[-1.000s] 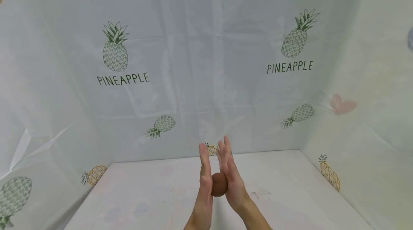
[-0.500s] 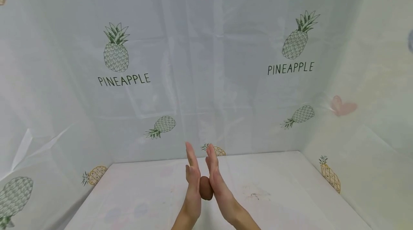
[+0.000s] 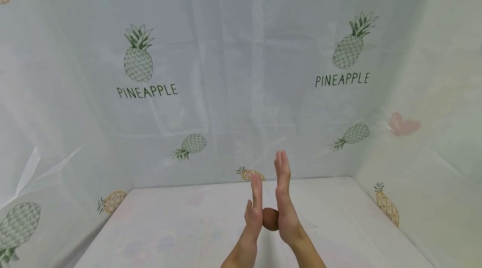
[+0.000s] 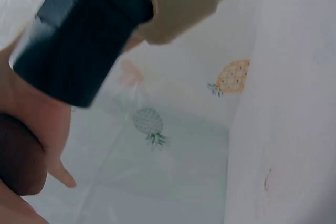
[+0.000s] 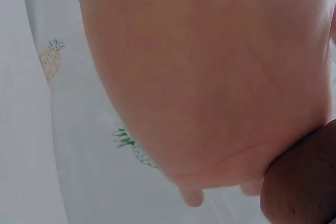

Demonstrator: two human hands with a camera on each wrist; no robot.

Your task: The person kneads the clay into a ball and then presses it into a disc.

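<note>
- Palms face each other in front of the person, the left hand point(image 3: 254, 211) and the right hand point(image 3: 284, 199) both upright, with fingers straight and pointing up and away; neither curls round anything.
- Between them sits a brown ball point(image 3: 270, 219), touching the lower palm on each side and keeping the hands apart; it looks like clay or dough, though I can't be sure which.
- Pressure from both sides seems to be all that holds it up; flat palms probably suit something soft, since fingertips could dent it.
- From where I stand, the right fingertips reach higher than the left, so the palms are offset, which would let the ball turn between them rather than sit pinched.
- Up close at the right wrist, the ball shows a few small marks on an otherwise smooth surface.
- Below lies a pale table point(image 3: 169, 222); the ball appears held above it, perhaps so the hands can work freely.
- Around the table hangs pineapple-printed sheeting point(image 3: 233, 92), likely there as a plain screen.
</note>
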